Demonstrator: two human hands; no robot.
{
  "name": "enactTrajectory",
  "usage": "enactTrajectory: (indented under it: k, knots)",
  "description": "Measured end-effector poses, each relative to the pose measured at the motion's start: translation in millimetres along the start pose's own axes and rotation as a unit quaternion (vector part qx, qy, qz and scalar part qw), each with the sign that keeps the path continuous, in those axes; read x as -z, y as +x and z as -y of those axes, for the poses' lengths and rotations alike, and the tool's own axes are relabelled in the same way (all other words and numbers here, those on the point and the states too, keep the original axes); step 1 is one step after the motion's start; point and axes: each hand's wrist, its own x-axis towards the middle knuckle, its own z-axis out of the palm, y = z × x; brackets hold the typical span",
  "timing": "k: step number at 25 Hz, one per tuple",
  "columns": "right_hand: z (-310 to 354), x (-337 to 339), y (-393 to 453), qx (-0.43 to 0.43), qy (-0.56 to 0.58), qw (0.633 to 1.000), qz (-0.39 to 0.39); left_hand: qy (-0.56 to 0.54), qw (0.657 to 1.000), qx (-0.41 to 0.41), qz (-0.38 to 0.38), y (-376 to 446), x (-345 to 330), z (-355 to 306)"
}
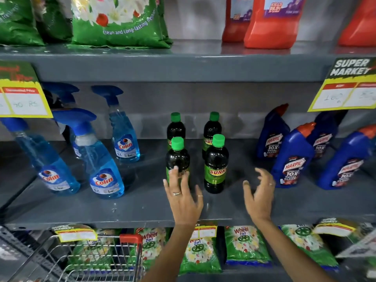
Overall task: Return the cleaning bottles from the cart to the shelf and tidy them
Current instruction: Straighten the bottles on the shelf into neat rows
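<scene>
Several dark bottles with green caps stand upright in two rows in the middle of the grey shelf (122,206). The front left bottle (177,157) and the front right bottle (216,165) stand side by side. My left hand (182,197) is open, its fingertips touching the front left bottle's label. My right hand (259,192) hovers open to the right of the front right bottle, holding nothing. Blue spray bottles (102,169) stand on the shelf's left, blue toilet-cleaner bottles (291,157) on its right. A corner of the wire cart (97,259) shows at the bottom left.
Green detergent bags (114,21) and red bottles (270,23) fill the shelf above. Green detergent packets (246,245) lie on the shelf below. Yellow price tags (22,100) hang from the upper shelf's edge at both sides.
</scene>
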Motion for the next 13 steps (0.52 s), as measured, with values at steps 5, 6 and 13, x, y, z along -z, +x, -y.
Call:
enactTrajectory:
  k: [5,6,13]
  knots:
    - [-42.6,55.7,35.7,-0.002,-0.081,0.993,-0.081,-0.034,0.994,-0.088,0.053,-10.1,-30.0,-57.6]
    - [-54.3,67.5,41.2,-0.010,-0.089,0.991,-0.095,-0.040,0.992,-0.091,0.074,-11.0,-37.8,-68.6]
    - [-132.1,143.7,78.2,-0.080,-0.120,0.979,-0.144,-0.152,0.957,0.065,0.237,-19.6,-95.5,-154.1]
